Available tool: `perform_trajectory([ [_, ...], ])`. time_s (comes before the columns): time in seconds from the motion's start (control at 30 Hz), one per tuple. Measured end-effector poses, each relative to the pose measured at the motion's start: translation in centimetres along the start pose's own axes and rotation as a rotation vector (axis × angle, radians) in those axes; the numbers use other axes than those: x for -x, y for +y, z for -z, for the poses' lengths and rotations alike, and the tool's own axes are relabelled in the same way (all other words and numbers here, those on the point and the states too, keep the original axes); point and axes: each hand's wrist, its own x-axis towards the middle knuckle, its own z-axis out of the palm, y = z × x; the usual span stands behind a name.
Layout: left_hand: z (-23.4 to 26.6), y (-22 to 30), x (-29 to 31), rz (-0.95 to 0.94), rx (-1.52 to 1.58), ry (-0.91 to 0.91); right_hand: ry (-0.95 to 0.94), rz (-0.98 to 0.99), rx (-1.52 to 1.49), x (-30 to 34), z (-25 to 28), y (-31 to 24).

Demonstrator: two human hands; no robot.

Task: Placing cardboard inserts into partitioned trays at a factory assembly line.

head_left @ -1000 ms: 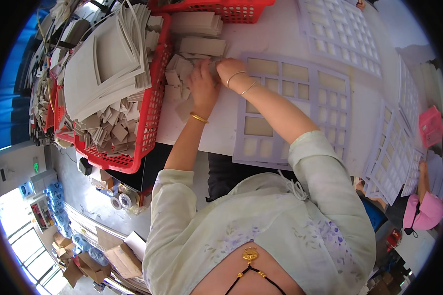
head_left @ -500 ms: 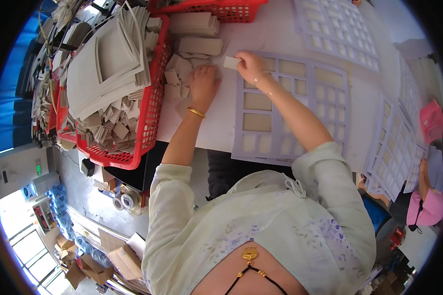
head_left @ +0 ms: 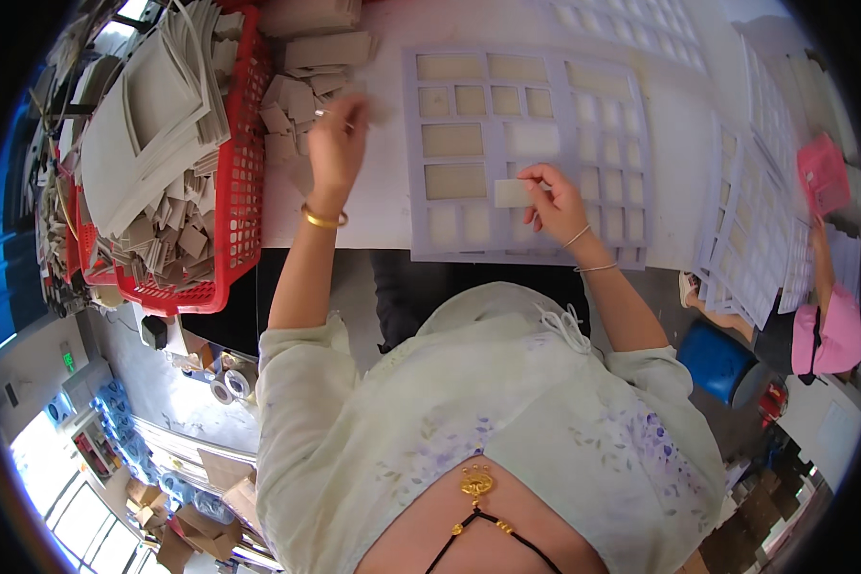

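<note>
Right hand [head_left: 557,203] pinching a small pale card [head_left: 509,193] over the windowed sheet [head_left: 494,158] | bare table [head_left: 385,143] strip between sheet and card scraps [head_left: 282,117]; red basket [head_left: 246,158] walls the left side | left hand [head_left: 338,145] by scraps, blurred, cannot tell whether it holds anything | far sheet [head_left: 631,36] cut off at top

The location is a workshop. Indicators are as follows: a white worktable [head_left: 378,206]; a red perforated basket [head_left: 245,177] loaded with cut card pieces [head_left: 187,230]; multiple panels [head_left: 557,134] with repeated rectangular openings; a co-worker [head_left: 829,335] at the right; tape-like rolls [head_left: 239,385], cardboard boxes [head_left: 206,532] and grey flooring [head_left: 187,383] at the lower left.
</note>
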Motion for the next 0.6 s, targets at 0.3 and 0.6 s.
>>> perform_trajectory([
  [0.3, -1.3, 4.1, 9.7, 0.085, 0.209, -0.696, -0.281, 0.299, 0.408, -0.6, -2.4, 1.3],
  [0.6, -2.2, 3.4, 10.6, -0.07, -0.015, -0.558, -0.346, 0.372, 0.576, -1.6, -3.5, 1.1],
])
